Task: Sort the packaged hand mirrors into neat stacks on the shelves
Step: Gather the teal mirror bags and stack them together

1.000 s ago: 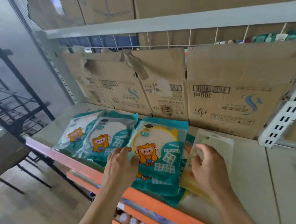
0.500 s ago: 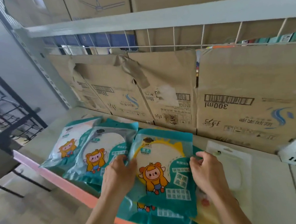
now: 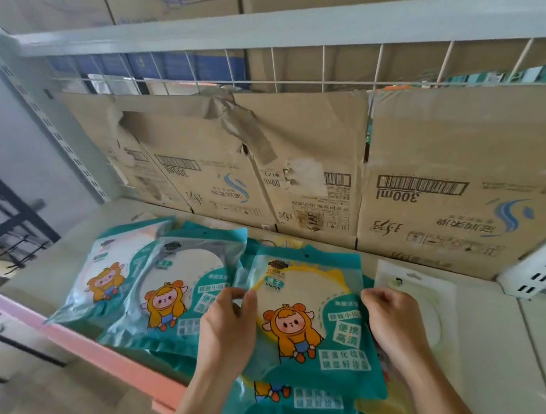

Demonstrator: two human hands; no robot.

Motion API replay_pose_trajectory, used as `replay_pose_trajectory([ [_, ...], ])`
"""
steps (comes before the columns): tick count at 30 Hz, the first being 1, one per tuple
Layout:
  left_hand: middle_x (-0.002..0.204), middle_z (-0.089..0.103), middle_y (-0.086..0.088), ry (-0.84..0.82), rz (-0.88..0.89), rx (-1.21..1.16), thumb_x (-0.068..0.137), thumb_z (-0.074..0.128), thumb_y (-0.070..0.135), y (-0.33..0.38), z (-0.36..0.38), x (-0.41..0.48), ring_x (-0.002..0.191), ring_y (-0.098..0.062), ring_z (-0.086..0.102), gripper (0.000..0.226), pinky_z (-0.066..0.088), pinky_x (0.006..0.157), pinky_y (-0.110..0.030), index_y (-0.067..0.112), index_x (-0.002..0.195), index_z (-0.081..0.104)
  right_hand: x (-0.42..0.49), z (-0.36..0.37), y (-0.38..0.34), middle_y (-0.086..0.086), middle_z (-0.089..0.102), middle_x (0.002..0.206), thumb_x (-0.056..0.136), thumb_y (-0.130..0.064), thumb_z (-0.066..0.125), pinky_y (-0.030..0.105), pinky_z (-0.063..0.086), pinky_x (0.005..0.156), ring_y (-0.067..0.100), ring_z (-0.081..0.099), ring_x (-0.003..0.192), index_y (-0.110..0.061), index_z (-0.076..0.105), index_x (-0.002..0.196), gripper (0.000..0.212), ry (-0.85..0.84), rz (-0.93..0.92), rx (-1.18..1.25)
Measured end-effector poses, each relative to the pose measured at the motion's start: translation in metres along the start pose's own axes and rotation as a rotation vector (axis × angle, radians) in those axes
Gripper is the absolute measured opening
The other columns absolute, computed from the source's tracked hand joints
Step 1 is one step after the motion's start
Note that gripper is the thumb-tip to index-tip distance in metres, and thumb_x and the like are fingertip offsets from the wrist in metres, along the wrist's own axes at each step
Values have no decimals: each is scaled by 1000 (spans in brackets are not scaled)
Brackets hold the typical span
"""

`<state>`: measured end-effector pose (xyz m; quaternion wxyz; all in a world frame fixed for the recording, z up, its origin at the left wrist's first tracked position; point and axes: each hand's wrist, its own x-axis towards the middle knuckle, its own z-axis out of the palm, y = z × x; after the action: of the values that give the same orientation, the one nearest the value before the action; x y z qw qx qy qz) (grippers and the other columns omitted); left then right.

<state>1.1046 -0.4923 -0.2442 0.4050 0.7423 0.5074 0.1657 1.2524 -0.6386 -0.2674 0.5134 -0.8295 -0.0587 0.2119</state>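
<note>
**Both hands on the yellow-rimmed mirror pack**

The left hand [image 3: 228,329] pinches the left edge of the yellow-rimmed mirror pack [image 3: 307,301] between thumb and fingertips, so that grip is clamped on the pack. The right hand [image 3: 392,318] sits at the pack's right edge with its fingers curled over it, and its grip looks closed on that same edge.

The pack is teal with a cartoon figure in an orange hood. It lies face up near the front of the shelf [image 3: 501,352], on top of another teal pack [image 3: 311,398] whose lower end juts past the shelf's orange front rail [image 3: 81,343].

To its left, a grey-rimmed mirror pack [image 3: 179,278] overlaps a pink-rimmed mirror pack [image 3: 108,276]. Both lie face up and fanned, not squared into a stack. The grey-rimmed one's right edge runs under the left hand's fingers.

Just to the right of the right hand lies a clear pack [image 3: 426,293] with a pale round mirror inside, flat on the shelf.

Flattened cardboard sheets [image 3: 456,161], printed upside down with barcodes and "300ml", stand along the back of the shelf against a white wire grid [image 3: 320,64].
</note>
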Motion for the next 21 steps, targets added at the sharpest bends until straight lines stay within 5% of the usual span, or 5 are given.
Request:
replay_pose_trajectory([
  [6,72,64,4,-44,58,-84,96,48,34,2,1,-6,63,-4,58,16,39,44,-14,23,102,58,-13,-7,-5,18,69,72,91,-20,55,35,45,59,36,67,74,1,66,74,29,9,46,80],
  [14,66,64,1,-101,132,-200,96,49,30,-2,-15,-9,57,-7,57,7,39,42,-11,26,101,51,-41,1,-24,6,70,75,95,-13,52,32,47,63,24,66,72,-13,66,75,24,140,-54,163],
  [17,69,65,0,-135,154,-253,96,50,31,-7,-21,-6,61,-15,62,10,45,46,-19,26,104,52,-54,6,-25,2,70,76,94,-13,54,32,47,66,21,65,74,-18,64,73,24,211,-100,151],
  [21,76,69,-9,-209,155,-377,95,51,33,-14,-30,-8,71,-35,66,8,53,57,-50,30,101,52,-73,14,-22,-1,70,79,94,-14,54,32,49,67,19,65,77,-19,65,76,21,278,-116,134],
])
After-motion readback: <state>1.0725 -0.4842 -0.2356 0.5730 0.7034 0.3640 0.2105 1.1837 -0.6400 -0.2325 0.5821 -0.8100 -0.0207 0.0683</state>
